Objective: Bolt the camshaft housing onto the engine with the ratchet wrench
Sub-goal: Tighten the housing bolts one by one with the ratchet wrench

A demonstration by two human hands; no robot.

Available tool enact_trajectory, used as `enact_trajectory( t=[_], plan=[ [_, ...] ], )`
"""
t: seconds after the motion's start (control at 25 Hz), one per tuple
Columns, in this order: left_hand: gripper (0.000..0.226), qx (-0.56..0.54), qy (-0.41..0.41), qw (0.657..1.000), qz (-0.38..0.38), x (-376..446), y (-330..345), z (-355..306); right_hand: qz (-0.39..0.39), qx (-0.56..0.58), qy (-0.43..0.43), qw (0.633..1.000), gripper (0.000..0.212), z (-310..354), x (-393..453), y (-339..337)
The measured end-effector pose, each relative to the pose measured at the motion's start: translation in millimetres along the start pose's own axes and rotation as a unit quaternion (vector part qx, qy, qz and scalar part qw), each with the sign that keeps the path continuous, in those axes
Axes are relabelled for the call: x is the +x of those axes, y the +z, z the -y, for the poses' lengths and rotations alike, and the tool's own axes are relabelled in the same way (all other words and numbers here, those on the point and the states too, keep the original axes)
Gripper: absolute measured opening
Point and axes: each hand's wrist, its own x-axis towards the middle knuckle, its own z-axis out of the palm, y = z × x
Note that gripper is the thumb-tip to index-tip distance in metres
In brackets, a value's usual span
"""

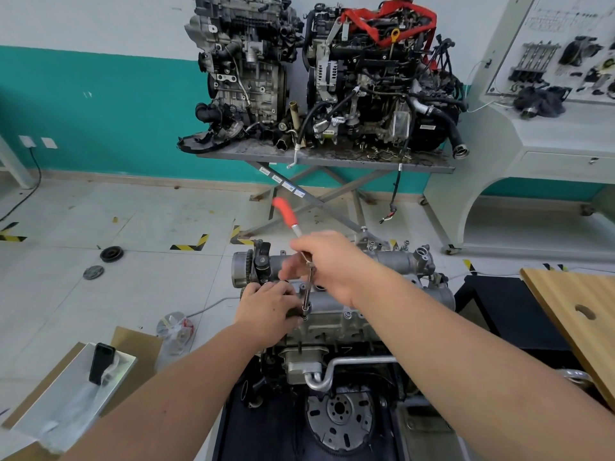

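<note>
The grey camshaft housing (392, 261) lies across the top of the engine (332, 331) in front of me. My right hand (327, 261) grips the head of the ratchet wrench (286, 212), whose red handle points up and away to the left. A thin extension bar (307, 292) runs down from the wrench head onto a bolt (305, 316) at the housing's near edge. My left hand (268, 309) rests on the housing's left end beside the bar's lower tip, fingers curled; what they hold is hidden.
A metal tray (63, 397) with a black part stands at lower left on cardboard. A wooden board (579, 314) lies at right. Two other engines (319, 71) sit on a lift table behind. A pulley (111, 253) and a disc (93, 272) lie on the floor.
</note>
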Motion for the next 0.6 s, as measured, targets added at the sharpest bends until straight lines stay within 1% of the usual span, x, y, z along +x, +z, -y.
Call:
enact_trajectory(
  t=[0.04,0.08,0.12,0.16,0.2,0.24,0.28,0.32,0.36,0.4,0.44,0.48,0.52,0.56,0.6],
  plan=[
    [0.033,0.002,-0.001,1.000,0.001,0,0,0,0.009,0.136,0.031,0.990,0.017,-4,0,1],
    [0.034,0.002,-0.002,1.000,0.002,0,0,-1,0.003,0.239,0.040,0.970,0.022,-8,-1,1],
    [0.035,0.001,-0.001,1.000,0.001,0,0,-1,-0.016,0.311,0.029,0.950,0.027,-15,1,2],
    [0.035,0.000,0.000,1.000,-0.002,0,0,0,-0.043,0.346,-0.001,0.937,0.027,-23,5,2],
    [0.035,-0.001,0.002,1.000,-0.003,0,0,0,-0.082,0.332,-0.047,0.939,0.022,-31,7,2],
    [0.035,-0.001,0.002,1.000,-0.003,0,0,0,-0.124,0.267,-0.098,0.951,0.016,-40,9,0],
    [0.034,-0.003,0.003,1.000,-0.003,0,-1,0,-0.156,0.163,-0.148,0.963,0.015,-47,9,-3],
    [0.033,-0.006,0.004,1.000,-0.004,0,0,0,-0.175,0.046,-0.203,0.962,0.017,-53,9,-5],
    [0.032,-0.010,0.005,1.000,-0.007,0,0,0,-0.188,-0.063,-0.274,0.941,0.020,-56,9,-7],
    [0.030,-0.012,0.005,1.000,-0.013,-1,0,0,-0.203,-0.165,-0.361,0.895,0.024,-58,9,-9],
    [0.029,-0.010,0.004,1.000,-0.019,-1,0,0,-0.206,-0.261,-0.451,0.828,0.026,-58,10,-9],
    [0.028,-0.003,0.004,1.000,-0.027,-2,1,0,-0.202,-0.344,-0.519,0.756,0.027,-58,11,-8],
    [0.028,0.006,0.005,0.999,-0.033,-2,1,0,-0.193,-0.400,-0.556,0.703,0.030,-57,13,-7],
    [0.030,0.012,0.010,0.999,-0.035,-2,2,1,-0.181,-0.434,-0.565,0.678,0.033,-54,13,-5],
    [0.032,0.008,0.020,0.999,-0.031,0,3,2,-0.169,-0.460,-0.556,0.671,0.035,-49,13,-3]
  ],
)
